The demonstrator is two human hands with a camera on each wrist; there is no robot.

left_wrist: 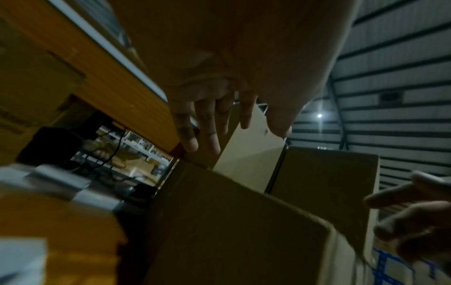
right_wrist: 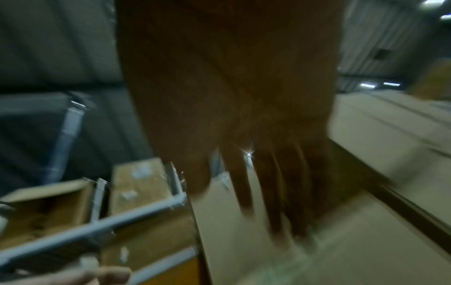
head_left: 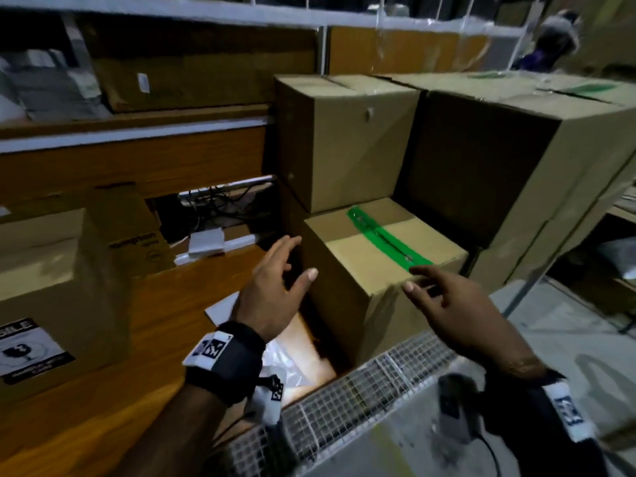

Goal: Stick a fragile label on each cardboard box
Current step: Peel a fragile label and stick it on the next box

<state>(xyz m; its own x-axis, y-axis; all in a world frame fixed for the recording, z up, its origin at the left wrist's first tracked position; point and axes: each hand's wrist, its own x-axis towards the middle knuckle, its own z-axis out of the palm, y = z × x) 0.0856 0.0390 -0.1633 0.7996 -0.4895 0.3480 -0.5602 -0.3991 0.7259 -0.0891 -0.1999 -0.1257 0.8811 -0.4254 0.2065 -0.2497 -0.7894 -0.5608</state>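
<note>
Left hand (head_left: pixel 272 290) fingers spread, holding nothing, just left of green-taped cardboard box (head_left: pixel 375 256) | right hand (head_left: pixel 457 308) fingers spread, empty, at box's near right top edge | box stands between both hands | labelled box (head_left: pixel 51 290) on worktop (head_left: pixel 165 325), far left

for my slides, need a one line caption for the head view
Both open hands reach for a green-taped cardboard box.
</note>
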